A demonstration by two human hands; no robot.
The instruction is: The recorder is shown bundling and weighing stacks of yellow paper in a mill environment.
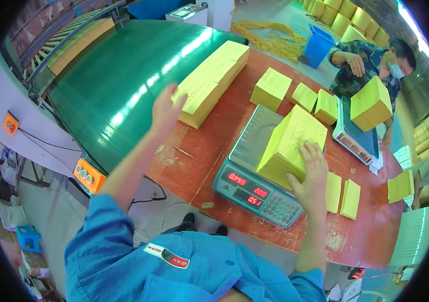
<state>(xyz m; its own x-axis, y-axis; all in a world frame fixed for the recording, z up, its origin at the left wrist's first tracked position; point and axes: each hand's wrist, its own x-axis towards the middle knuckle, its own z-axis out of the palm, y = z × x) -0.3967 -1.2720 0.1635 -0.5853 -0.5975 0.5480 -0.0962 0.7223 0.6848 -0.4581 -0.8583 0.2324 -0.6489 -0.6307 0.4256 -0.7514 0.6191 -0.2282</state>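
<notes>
My left hand (166, 111) is open, its fingers spread beside the near end of a long row of yellow paper stacks (214, 75); whether it touches them I cannot tell. With my right hand (309, 173) I grip a thick yellow paper stack (295, 138), thumb on its near side and fingers over the top. That stack is over the right part of a digital scale (254, 133) with a steel plate and lit red figures. Its underside is hidden, so I cannot tell if it rests fully on the plate.
Smaller yellow stacks (271, 88) stand on the red table (189, 161), with thin bundles (350, 199) at right. A green conveyor belt (124, 85) lies left, by an orange button box (89, 176). Across the table, a masked person (363, 65) is near a second scale (353, 133) bearing a stack.
</notes>
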